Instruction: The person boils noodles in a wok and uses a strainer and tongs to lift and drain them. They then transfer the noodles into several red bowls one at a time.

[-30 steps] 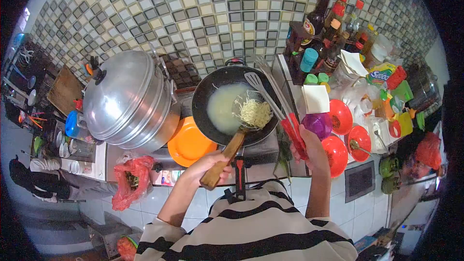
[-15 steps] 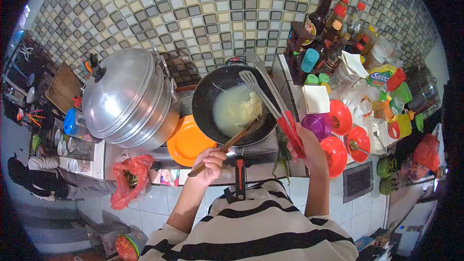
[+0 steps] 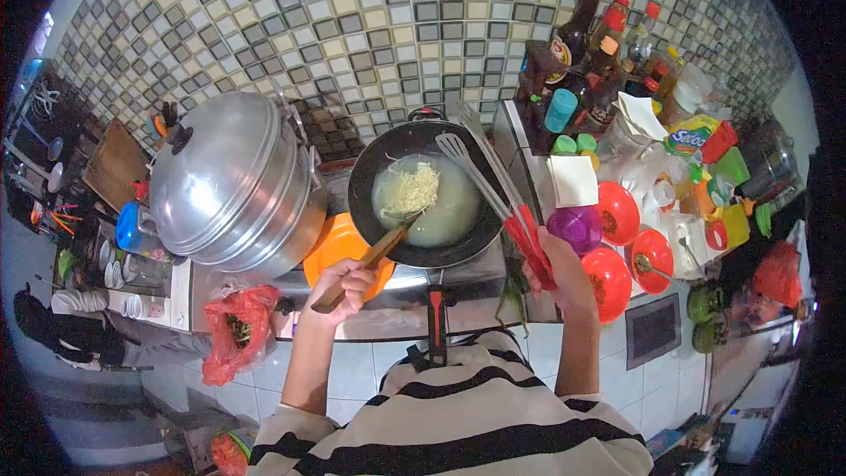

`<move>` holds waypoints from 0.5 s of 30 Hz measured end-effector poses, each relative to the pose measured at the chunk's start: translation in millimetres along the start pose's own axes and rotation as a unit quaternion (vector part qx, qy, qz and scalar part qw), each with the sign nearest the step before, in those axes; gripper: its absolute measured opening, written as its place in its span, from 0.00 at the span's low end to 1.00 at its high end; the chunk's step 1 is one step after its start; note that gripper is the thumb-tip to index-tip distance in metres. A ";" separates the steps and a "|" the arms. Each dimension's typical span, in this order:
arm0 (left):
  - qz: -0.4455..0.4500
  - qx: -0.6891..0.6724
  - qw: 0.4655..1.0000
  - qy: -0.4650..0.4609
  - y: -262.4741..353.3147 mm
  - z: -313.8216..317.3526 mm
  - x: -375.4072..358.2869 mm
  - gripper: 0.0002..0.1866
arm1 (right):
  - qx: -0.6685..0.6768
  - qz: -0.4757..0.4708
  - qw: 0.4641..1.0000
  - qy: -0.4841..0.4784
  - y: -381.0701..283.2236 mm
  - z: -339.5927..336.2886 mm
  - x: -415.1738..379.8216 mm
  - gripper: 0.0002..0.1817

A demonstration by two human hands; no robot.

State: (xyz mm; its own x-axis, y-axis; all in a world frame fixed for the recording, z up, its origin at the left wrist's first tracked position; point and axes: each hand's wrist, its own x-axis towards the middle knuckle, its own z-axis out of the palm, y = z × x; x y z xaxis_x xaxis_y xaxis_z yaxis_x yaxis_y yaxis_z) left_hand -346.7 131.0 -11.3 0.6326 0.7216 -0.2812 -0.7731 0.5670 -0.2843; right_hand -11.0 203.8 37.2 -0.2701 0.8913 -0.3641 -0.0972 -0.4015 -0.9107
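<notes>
My left hand (image 3: pixel 342 291) is closed around the handle of a wooden spatula (image 3: pixel 379 253). Its far end dips into a black wok (image 3: pixel 363 178), at a clump of pale noodles (image 3: pixel 418 187); the head's shape is hidden there. Cloudy water (image 3: pixel 456 211) surrounds the noodles. In my right hand (image 3: pixel 568 273) are metal tongs with red grips (image 3: pixel 529 247), their slotted ends apart and above the wok's right side. The wok's black-and-red handle (image 3: pixel 437 322) points toward my body.
Left of the wok stand a large aluminium steamer (image 3: pixel 231 181) and an orange plate (image 3: pixel 328 245). A red plastic bag (image 3: pixel 236 330) sits at the counter's front edge. On the right are red bowls (image 3: pixel 606 282), a purple bowl (image 3: pixel 577 227) and sauce bottles (image 3: pixel 577 31).
The noodle clump has shifted from the right side of the wok to its left-middle. My left hand and the wooden spatula have moved left. My right hand and the tongs stay nearly still.
</notes>
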 end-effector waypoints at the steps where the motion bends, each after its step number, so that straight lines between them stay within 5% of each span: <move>1: 0.000 0.000 1.000 0.000 3.3 -0.4 -1.2 0.15 | -0.001 0.000 1.000 0.003 0.7 -0.8 0.4 0.23; 4: -0.007 0.079 0.995 0.067 5.9 5.8 -1.5 0.11 | 0.006 0.016 1.000 -0.022 -0.7 -4.8 -1.0 0.22; 6: 0.074 0.415 0.877 0.230 -5.1 17.9 1.1 0.10 | 0.005 0.015 1.000 -0.022 1.8 -7.2 0.3 0.22; 8: 0.072 0.426 0.868 0.245 -10.1 17.5 2.4 0.12 | 0.004 0.014 1.000 -0.022 2.9 -7.7 -0.6 0.22; 13: 0.093 0.633 0.693 0.332 -21.7 21.2 11.1 0.10 | 0.001 0.006 1.000 -0.015 1.9 -8.1 -5.1 0.22; 15: 0.088 0.663 0.663 0.338 -26.1 27.3 12.0 0.10 | 0.005 0.005 1.000 -0.013 4.4 -9.7 -5.6 0.21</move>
State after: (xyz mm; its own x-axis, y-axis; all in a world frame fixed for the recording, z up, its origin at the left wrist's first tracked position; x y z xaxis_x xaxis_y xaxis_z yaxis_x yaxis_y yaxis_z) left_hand -320.2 135.7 17.7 0.0571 0.7339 -0.6768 0.0846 0.6719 0.7358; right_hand -0.7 199.1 33.3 -0.2967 0.8816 -0.3671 -0.1038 -0.4119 -0.9053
